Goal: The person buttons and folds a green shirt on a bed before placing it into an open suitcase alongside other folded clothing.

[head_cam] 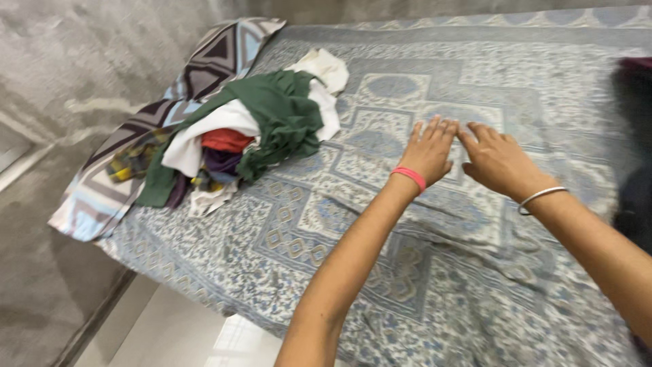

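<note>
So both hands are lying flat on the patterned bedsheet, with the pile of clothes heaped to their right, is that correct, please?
Not quite: the head view shows the pile of clothes heaped to the left of the hands, not the right. The rest holds: the left hand and the right hand both lie flat on the patterned bedsheet.

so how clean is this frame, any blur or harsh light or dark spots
Head view: soft, even light with no glare; the left hand and right hand, flat on the patterned bedsheet, look slightly motion-smeared; the clothes pile is fairly sharp; a dark blurred shape at the right edge cannot be made out; faint arm shadows fall on the sheet.
</note>
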